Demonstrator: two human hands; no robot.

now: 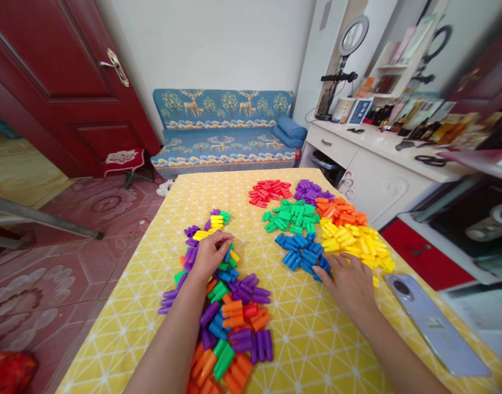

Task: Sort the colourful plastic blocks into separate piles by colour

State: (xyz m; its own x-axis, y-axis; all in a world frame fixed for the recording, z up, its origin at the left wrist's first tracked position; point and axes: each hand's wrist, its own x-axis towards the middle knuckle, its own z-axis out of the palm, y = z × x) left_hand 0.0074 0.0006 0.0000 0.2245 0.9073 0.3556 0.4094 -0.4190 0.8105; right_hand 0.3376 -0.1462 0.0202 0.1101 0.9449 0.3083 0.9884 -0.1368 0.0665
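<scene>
Sprawling down the left of the yellow cloth (pixel 140 306), the mixed pile (pixel 219 293) fills that side of my feed. Its pieces look like short tubes joined side by side, so I take them for light, stiff plastic: hard to break, a little slick, apt to skid where they lie stacked. I would pinch one across its sides, thumb against forefinger, rather than by the rounded ends. The left hand (pixel 212 253) is over the pile's upper part, fingers curled and thumb close to the index; I cannot tell whether a piece is between them. Further right I see the red heap (pixel 269 192) at the back, the green heap (pixel 292 216) nearer, the blue heap (pixel 302 251) nearer still, then the purple heap (pixel 310 191) and the orange heap (pixel 341 212). The right hand (pixel 349 282) spans the blue heap and the yellow heap (pixel 355 243), loosely spread, gripping nothing that I can see, though its underside is hidden. Beyond it the phone (pixel 435 325) lies back side up.
</scene>
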